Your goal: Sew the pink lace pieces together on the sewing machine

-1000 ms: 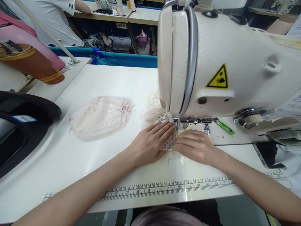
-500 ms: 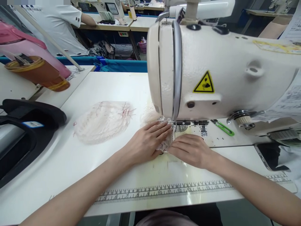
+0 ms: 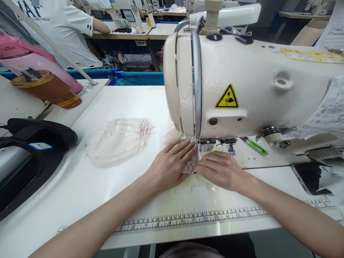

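Observation:
A white lace piece [image 3: 190, 166] lies under the head of the sewing machine [image 3: 182, 89], its scalloped edge running toward the presser foot. My left hand [image 3: 172, 161] rests flat on the lace with fingers stretched out toward the needle area, which the machine head hides. At the lace's near right edge, the fingertips of my right hand [image 3: 220, 170] are pressed together on it. More of the pale fabric [image 3: 169, 134] shows beyond my left hand. A separate sheer, pale pink lace piece [image 3: 120, 141] with loose red threads lies to the left.
Right of the needle area lie a green thread snipper [image 3: 255, 146] and a phone [image 3: 306, 177]. A printed ruler [image 3: 188, 222] runs along the front edge. On the left stand a black object [image 3: 40, 150], a brown cup [image 3: 48, 89] and a pink bottle [image 3: 45, 64]. A co-worker [image 3: 59, 32] sits beyond.
The view has turned slightly, so the machine appears a little farther left. Both hands stay on the lace, with only a slight shift; slightly less lace shows between them.

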Motion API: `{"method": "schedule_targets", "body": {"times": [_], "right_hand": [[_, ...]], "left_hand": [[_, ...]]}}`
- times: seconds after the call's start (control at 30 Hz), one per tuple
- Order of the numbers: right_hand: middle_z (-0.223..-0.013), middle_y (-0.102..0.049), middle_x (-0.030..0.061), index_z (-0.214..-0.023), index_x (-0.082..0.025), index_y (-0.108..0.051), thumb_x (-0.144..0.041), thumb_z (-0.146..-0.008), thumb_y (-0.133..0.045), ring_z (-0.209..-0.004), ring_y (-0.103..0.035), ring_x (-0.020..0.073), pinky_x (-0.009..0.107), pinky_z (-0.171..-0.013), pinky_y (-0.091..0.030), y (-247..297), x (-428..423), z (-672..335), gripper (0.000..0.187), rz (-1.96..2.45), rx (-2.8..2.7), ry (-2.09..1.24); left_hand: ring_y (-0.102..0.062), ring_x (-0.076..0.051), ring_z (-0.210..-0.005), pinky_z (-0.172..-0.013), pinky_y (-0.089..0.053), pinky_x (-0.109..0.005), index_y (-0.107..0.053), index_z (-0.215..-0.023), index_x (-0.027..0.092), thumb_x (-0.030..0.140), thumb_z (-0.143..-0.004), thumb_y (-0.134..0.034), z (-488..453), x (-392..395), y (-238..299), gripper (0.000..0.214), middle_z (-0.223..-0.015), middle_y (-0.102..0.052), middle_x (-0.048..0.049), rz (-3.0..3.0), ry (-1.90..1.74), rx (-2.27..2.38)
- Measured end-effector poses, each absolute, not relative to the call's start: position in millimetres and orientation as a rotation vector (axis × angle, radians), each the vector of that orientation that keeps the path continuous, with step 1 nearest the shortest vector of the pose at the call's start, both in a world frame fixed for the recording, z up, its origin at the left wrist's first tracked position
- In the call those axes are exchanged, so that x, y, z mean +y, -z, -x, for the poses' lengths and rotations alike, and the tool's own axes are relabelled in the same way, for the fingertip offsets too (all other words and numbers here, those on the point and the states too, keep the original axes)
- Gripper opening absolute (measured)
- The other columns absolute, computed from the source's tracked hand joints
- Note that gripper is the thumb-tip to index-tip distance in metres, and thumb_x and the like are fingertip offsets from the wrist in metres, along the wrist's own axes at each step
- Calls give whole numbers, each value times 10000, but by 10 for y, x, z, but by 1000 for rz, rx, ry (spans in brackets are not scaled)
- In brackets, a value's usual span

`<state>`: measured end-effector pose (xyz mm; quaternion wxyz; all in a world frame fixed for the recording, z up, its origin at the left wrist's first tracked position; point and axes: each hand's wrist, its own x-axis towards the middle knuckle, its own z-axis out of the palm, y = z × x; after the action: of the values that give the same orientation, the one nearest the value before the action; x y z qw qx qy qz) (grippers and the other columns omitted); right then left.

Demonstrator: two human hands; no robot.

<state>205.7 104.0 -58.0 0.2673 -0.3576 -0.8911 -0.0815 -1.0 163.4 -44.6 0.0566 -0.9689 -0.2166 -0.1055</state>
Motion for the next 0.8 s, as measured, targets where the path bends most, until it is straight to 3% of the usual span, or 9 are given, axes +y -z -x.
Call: {"method": "schedule_targets", "body": {"times": [0.33,0.53,0.8], "right_hand": [[-761,-675,-33,-816,-191,-614,49,-816,-438,-818,-611,104,236,-726,-472,520,1071,-2137,298,992,-2449,338],[-684,-609,-49,-736,-187,-563,36,-819,-437,-712,-566,84,237,-547,-352,429,1088,-2162,270,1026,-2413,407],[-703,-620,-40,-775,-198,-579,-43,-852,-477,-703,-533,94,264,-592,-291,397,1089,-2189,201,1127,-2379,580]], "left_hand": [[-502,-299,-1253,-1085,-361,-473,-515,-1318,54,356,-903,-446,-66,1561,458,517,-1343,-541,-136,2838,322,-731],[-503,-290,-1250,-1093,-345,-472,-527,-1305,59,338,-896,-429,-93,1536,458,504,-1338,-550,-128,2805,325,-749],[-479,-285,-1274,-1125,-297,-472,-492,-1342,70,356,-891,-468,-108,1529,458,535,-1341,-551,-125,2811,313,-754]]}}
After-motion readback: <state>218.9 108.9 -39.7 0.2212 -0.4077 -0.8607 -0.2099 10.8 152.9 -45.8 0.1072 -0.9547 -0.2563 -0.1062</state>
